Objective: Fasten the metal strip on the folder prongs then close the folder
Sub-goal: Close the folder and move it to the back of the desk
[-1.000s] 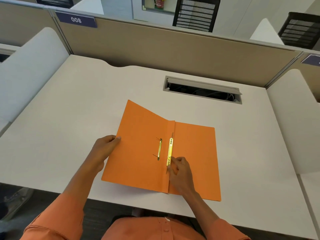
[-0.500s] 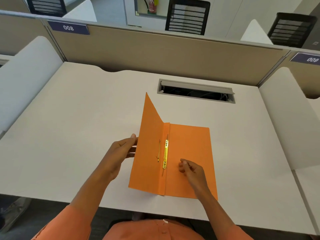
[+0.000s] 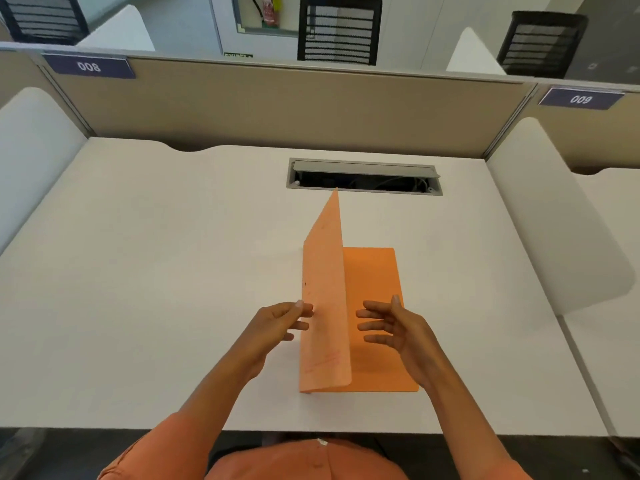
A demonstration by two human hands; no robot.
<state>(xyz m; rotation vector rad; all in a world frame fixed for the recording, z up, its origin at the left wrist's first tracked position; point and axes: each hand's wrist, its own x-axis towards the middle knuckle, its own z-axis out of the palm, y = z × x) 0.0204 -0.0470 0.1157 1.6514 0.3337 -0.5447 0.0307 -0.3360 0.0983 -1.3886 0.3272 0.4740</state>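
An orange folder [image 3: 375, 282] lies on the white desk [image 3: 156, 271] in front of me. Its left cover [image 3: 323, 289] stands almost upright and leans slightly to the right over the back half. The fingertips of my left hand [image 3: 277, 327] rest against the cover's outer face near its lower part. Just right of the raised cover, my right hand [image 3: 394, 327] hovers over the flat half with fingers spread and nothing in it. The raised cover hides the metal strip and the prongs.
A grey cable slot [image 3: 363, 176] with its lid up sits in the desk just behind the folder. A tan partition [image 3: 277, 109] closes the back, and white side panels stand at the left [image 3: 31, 150] and right [image 3: 554, 220]. The desk's front edge [image 3: 311, 427] is close to me.
My left hand has swung the left cover up from nearly flat to past upright, hiding the strip. My right hand has lifted off the strip and opened.
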